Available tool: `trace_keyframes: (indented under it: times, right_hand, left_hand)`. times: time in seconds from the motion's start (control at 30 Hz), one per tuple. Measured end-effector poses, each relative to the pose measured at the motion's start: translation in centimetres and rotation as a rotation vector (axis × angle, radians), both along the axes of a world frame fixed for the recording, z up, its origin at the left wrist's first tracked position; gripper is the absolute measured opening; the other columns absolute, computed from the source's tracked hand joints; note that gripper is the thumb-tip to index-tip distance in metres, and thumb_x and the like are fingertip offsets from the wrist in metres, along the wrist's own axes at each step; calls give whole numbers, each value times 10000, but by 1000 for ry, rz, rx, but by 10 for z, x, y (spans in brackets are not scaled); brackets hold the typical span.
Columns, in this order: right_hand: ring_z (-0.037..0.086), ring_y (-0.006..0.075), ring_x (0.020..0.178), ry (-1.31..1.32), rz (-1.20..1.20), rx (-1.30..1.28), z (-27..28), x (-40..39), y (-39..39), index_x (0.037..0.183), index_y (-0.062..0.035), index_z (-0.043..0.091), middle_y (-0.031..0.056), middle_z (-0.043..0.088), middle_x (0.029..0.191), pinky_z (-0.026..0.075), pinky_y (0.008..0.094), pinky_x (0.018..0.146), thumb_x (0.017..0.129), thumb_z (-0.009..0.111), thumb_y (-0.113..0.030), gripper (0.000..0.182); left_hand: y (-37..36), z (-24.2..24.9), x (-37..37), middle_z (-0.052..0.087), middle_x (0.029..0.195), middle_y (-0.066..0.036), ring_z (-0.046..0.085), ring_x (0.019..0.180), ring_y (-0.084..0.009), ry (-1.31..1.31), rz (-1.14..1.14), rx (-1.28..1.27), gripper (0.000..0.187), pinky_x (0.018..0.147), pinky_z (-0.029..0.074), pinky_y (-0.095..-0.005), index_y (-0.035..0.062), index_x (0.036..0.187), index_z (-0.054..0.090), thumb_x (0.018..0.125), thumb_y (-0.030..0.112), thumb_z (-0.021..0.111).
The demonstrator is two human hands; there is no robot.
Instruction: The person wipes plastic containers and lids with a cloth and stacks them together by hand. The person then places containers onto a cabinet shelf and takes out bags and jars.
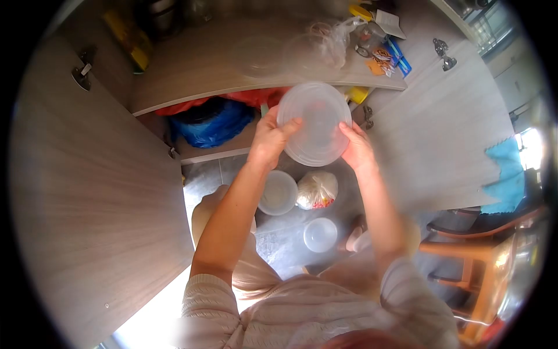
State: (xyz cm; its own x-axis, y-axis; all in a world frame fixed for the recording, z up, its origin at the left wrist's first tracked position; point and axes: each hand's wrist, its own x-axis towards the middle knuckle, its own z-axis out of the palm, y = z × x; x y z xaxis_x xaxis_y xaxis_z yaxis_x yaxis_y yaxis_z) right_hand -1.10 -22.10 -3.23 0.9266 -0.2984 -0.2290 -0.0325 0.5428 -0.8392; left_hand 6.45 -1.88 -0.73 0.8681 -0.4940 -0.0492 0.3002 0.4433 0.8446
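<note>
At twelve o'clock, the left hand [270, 139] and right hand [356, 146] pinch a round, cloudy plastic dish [314, 123] by its sides. Orange-and-blue packets [388, 61] near one have writing too small to read. Around six, two round, pale plastic bowls [278, 193] and a white plastic bag [318, 187] sit on grey floor [279, 247].

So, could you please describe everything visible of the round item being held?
The round item is pale, translucent and plastic-looking, with concentric rings inside its rim; lid or container, I cannot tell. The left hand and right hand grip opposite sides, thumbs on the face toward the camera, above the floor.
</note>
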Motion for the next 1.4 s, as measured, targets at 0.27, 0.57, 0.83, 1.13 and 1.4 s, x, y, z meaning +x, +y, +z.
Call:
trace_keyframes:
  times: [0.27, 0.57, 0.83, 1.13, 1.4]
  right_hand:
    - [595, 160, 747, 24, 129, -102, 38, 83, 50, 1112, -48, 481, 64, 603, 877, 488, 293, 619, 847, 546, -219, 322]
    - [605, 181, 562, 159, 336, -1413, 29, 151, 100, 1205, -66, 436, 104, 606, 646, 470, 331, 610, 795, 562, -236, 461]
    - [599, 144, 631, -105, 20, -931, -1, 127, 104, 945, -28, 578, 74, 607, 711, 468, 287, 519, 787, 605, -184, 223]
    - [582, 175, 675, 15, -313, -206, 11, 159, 69, 962, -24, 483, 89, 573, 845, 468, 303, 529, 775, 588, -25, 215]
    - [598, 177, 736, 23, -97, 246, 23, 145, 61, 1046, -19, 488, 74, 580, 901, 508, 312, 634, 808, 555, -22, 247]
  left_hand:
    - [60, 0, 41, 584, 927, -104, 586, 785, -196, 123, 346, -195, 285, 661, 499, -301, -21, 1074, 486, 792, 8, 516]
    - [121, -17, 78, 560, 982, -148, 576, 857, -263, 258, 597, -528, 294, 724, 509, -392, -30, 1098, 453, 808, 7, 479]
    - [125, -18, 88, 556, 962, -159, 568, 862, -280, 301, 603, -559, 289, 729, 504, -404, -12, 1110, 438, 824, 20, 468]
    - [140, -12, 89, 576, 910, -162, 593, 752, -274, 259, 760, -483, 311, 651, 503, -366, -12, 1092, 431, 794, 13, 519]
    - [129, -15, 80, 586, 856, -100, 595, 726, -227, 46, 737, -321, 264, 592, 491, -309, -2, 1000, 515, 742, 13, 566]
